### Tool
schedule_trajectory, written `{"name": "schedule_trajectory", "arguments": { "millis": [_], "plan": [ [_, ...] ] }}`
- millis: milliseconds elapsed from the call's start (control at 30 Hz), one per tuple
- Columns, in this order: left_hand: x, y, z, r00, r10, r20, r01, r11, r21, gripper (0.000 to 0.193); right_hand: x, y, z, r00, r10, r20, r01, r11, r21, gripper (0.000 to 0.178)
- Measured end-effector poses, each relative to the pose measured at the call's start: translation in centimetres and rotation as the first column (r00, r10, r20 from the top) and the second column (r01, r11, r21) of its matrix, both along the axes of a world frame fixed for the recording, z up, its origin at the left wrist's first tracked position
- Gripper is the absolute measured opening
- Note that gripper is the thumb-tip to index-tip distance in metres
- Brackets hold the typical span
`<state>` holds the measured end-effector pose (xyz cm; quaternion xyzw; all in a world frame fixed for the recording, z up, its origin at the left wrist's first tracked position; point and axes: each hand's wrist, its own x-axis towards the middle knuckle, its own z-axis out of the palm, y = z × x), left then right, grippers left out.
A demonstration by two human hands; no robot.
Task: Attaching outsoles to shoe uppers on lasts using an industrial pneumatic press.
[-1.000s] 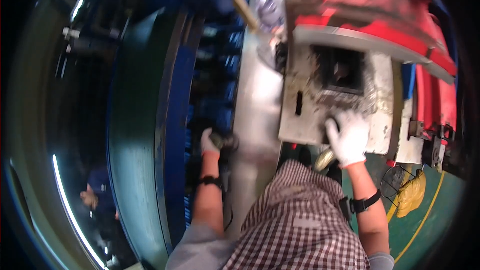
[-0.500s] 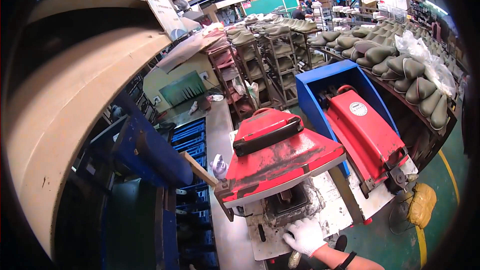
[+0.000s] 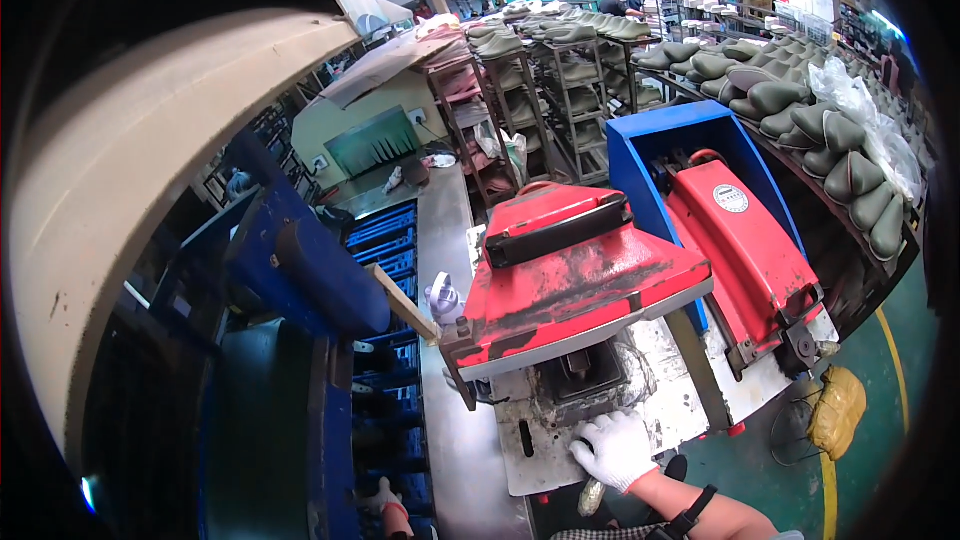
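Note:
My right hand [image 3: 615, 450], in a white knit glove, rests on the front of a worn metal plate [image 3: 520, 402], its thumb apart from the loosely bent fingers. Just above it, under the raised red press head [image 3: 590, 290], sits a dark square mould-like piece [image 3: 585, 372]. Below that hand a tape-wrapped handle [image 3: 592, 498] sticks out. My left hand [image 3: 385, 500], also white-gloved, is low over the blue slatted rack [image 3: 385, 250], among dark shapes I cannot make out. Its fingers are too small and shadowed to read.
A second red press [image 3: 735, 250] in a blue housing [image 3: 650, 125] stands to the right. Beyond it, a rack carries many olive-green shoes [image 3: 850, 175]. A yellow sack [image 3: 838, 408] lies on the green floor. A large beige curved frame [image 3: 150, 130] fills the left.
My left hand has come into view at the bottom, over the blue rack. My right hand stays on the plate. The whole view has shifted slightly.

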<state>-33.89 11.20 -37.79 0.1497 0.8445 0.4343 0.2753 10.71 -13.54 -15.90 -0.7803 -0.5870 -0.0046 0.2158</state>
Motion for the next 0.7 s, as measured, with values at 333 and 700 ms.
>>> {"name": "schedule_trajectory", "arguments": {
  "millis": [333,700],
  "plan": [
    [-3.0,-9.4,5.8,0.701,-0.262,-0.663,0.315,0.948,-0.042,0.062,0.0,0.8,-0.9,1.0,0.007,-0.024,-0.008,1.0,-0.009,0.028],
    [9.4,3.3,10.3,0.557,-0.75,-0.356,0.575,0.658,-0.486,0.059,-0.2,0.4,0.4,1.0,0.02,-0.013,-0.019,1.0,0.023,0.027]
  ]
}}
